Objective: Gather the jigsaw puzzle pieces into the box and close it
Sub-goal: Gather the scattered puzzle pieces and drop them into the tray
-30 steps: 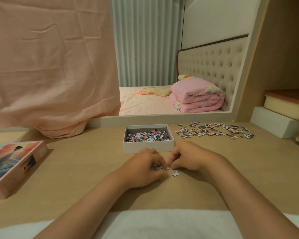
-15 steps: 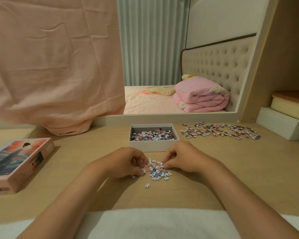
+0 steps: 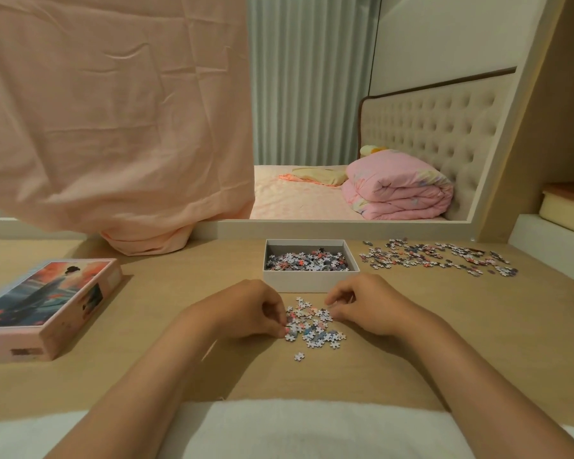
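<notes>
The open white box (image 3: pixel 309 283) stands mid-table with many puzzle pieces inside. Just in front of it lies a small pile of puzzle pieces (image 3: pixel 314 324), and one stray piece (image 3: pixel 299 356) lies nearer to me. My left hand (image 3: pixel 246 309) has curled fingers pinching pieces at the pile's left edge. On the pile's upper right edge, my right hand (image 3: pixel 368 306) has its curled fingertips pinched together on the pieces. More loose pieces (image 3: pixel 438 258) are spread to the right of the box. The picture lid (image 3: pixel 43 293) lies at the far left.
A peach cloth (image 3: pixel 113 127) hangs over the table's back left and touches the tabletop. A mirror frame (image 3: pixel 345 225) runs along the back edge. A white block (image 3: pixel 550 246) with a cream container on it sits at the far right. White fabric (image 3: pixel 312 429) covers the near edge.
My hands, pressed together over the pieces a second ago, have drawn apart and uncovered the small pile. The camera view has shifted slightly left.
</notes>
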The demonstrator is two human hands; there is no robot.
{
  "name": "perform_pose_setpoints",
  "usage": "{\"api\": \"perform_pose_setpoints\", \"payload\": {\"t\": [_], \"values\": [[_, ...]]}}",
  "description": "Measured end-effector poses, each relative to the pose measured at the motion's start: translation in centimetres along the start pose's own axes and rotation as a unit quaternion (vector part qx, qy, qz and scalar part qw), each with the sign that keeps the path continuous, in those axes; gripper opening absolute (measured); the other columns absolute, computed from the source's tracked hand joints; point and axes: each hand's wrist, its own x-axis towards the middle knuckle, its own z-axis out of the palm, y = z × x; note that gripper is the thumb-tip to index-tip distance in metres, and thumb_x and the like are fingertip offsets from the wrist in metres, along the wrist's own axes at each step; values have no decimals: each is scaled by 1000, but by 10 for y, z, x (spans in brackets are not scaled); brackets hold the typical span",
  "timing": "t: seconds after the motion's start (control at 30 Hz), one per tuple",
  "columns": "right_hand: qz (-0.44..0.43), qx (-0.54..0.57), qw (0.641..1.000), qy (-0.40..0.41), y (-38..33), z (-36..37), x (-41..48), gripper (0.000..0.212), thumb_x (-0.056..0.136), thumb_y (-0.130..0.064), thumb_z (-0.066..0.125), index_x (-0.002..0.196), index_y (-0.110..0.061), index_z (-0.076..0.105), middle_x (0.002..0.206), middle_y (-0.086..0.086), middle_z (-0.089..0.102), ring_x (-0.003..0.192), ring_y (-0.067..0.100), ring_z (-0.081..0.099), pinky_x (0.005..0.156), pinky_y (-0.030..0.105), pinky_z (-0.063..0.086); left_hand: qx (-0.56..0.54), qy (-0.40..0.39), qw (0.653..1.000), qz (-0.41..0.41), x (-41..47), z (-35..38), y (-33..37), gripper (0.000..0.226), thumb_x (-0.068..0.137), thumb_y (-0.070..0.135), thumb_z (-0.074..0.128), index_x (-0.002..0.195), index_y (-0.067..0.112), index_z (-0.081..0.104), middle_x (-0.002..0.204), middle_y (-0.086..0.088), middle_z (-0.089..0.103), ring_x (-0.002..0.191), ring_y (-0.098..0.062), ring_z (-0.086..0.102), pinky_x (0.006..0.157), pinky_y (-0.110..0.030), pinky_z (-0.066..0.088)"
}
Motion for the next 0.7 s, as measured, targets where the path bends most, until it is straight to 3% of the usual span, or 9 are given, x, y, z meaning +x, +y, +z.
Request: {"api": "perform_pose_setpoints", "payload": {"t": [0.07, 0.17, 0.23, 0.33, 0.47, 0.57, 0.63, 0.7], "values": [[2, -1, 1000, 5, 0, -4, -2, 21, 81, -33, 78, 100, -34, 71, 93, -13, 67, 86, 7, 64, 76, 19, 48, 7, 29, 1000, 4, 0, 0, 0, 30, 78, 48, 77, 102, 33, 69, 94, 18, 64, 84, 1, 58, 72, -19, 46], [32, -57, 993, -94, -5, -5, -9, 57, 65, -58, 81, 114, -37, 62, 105, -10, 61, 94, 7, 60, 87, 28, 50, 42, 7, 999, -16, -3, 2, 3, 81, 69, 75, 65, 137, 35, 48, 128, 16, 42, 115, -5, 47, 100, -30, 43], [19, -121, 984, -126, -10, 0, -10, 49, 63, -62, 79, 91, -27, 59, 92, -1, 59, 79, 12, 54, 74, 34, 47, 85, -37, 995, -22, -2, 9, 8, 99, 67, 81, 60, 148, 33, 31, 138, 12, 29, 130, -9, 30, 111, -35, 33], [-1, -122, 985, -120, -16, 7, -5, 47, 67, -59, 79, 77, -22, 52, 76, 1, 50, 66, 15, 45, 61, 35, 37, 92, -35, 995, 4, 7, 21, 13, 88, 79, 70, 60, 151, 28, 32, 137, 7, 30, 132, -13, 28, 112, -34, 29], [-14, -99, 988, -121, -16, 9, 1, 49, 72, -53, 79, 103, -17, 67, 90, 3, 60, 83, 19, 58, 77, 38, 49, 52, -2, 998, 34, 10, 18, 13, 69, 81, 60, 65, 140, 27, 51, 118, 10, 40, 112, -13, 50, 99, -31, 40], [-17, -94, 989, -117, -13, 7, 3, 48, 70, -52, 82, 78, -14, 52, 73, 2, 43, 65, 16, 41, 63, 35, 37, 53, -10, 998, 11, 4, 8, 9, 84, 75, 66, 68, 144, 26, 43, 126, 9, 40, 111, -11, 47, 100, -30, 40], [-5, -127, 984, -124, -15, 5, 5, 53, 68, -56, 81, 78, -17, 47, 82, -2, 45, 68, 18, 45, 64, 38, 41, 80, -39, 996, -32, 0, 3, 6, 97, 66, 75, 69, 145, 29, 37, 132, 9, 34, 123, -14, 39, 106, -36, 38], [2, -158, 977, -144, -19, 4, 11, 52, 71, -60, 77, 101, -22, 57, 108, 0, 47, 93, 21, 55, 84, 44, 49, 113, -64, 990, -54, -1, 4, 6, 97, 66, 77, 66, 145, 30, 36, 134, 6, 31, 130, -17, 32, 109, -40, 36]]}}
